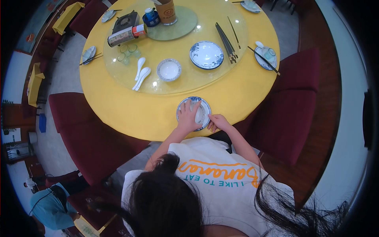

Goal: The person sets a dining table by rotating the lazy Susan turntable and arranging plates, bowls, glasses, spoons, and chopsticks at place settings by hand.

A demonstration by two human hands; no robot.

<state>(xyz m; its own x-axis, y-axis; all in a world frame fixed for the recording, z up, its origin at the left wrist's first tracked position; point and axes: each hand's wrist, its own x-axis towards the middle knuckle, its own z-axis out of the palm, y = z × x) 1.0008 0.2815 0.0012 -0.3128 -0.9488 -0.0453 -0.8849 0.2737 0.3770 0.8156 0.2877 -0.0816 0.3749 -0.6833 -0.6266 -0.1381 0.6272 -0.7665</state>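
At the near edge of the yellow table, a blue-and-white plate (194,98) bears a small white bowl (202,113). My left hand (188,117) comes over the bowl from above, with its fingers curved around the bowl's rim; part of the bowl is hidden beneath it. On the plate's right side, my right hand (218,123) has its thumb and index finger at the rim, the other fingers curled below.
A glass turntable (185,85) holds a patterned bowl (169,70), a stack of plates (206,55), white spoons (141,79), several chopsticks (226,44), small glasses (128,51), a gas canister (121,36) and a burner (125,21). A place setting (265,63) lies right. Maroon chairs (282,114) flank me.
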